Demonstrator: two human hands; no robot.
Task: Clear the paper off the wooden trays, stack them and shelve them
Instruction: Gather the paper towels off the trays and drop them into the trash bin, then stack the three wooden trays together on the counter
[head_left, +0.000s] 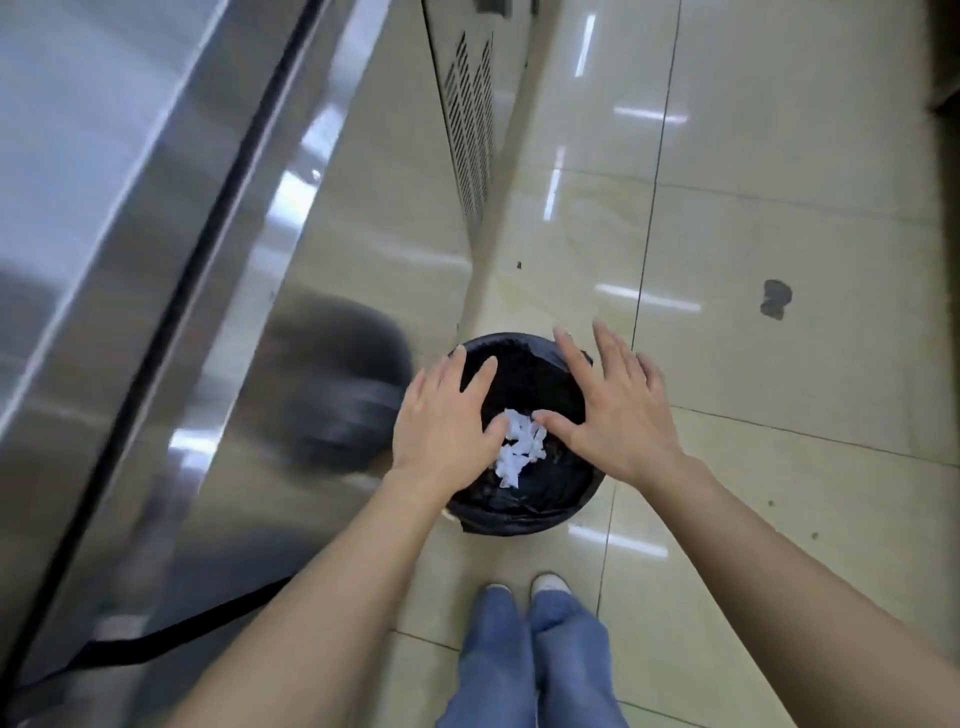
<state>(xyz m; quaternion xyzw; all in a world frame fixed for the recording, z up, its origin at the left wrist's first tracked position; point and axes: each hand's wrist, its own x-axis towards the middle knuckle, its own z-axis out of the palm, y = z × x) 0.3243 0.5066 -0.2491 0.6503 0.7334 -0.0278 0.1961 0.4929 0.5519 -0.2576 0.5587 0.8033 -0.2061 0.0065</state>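
A round bin lined with a black bag stands on the tiled floor just ahead of my feet. Several scraps of white paper lie inside it. My left hand hovers over the bin's left rim, palm down, fingers spread and empty. My right hand hovers over the right rim, also flat, fingers apart, holding nothing. The thumbs nearly meet above the paper. No wooden tray is in view.
A stainless steel counter front runs along the left and mirrors the bin. A vented steel cabinet stands behind it. Glossy beige floor tiles stretch to the right. My jeans and white shoes are below the bin.
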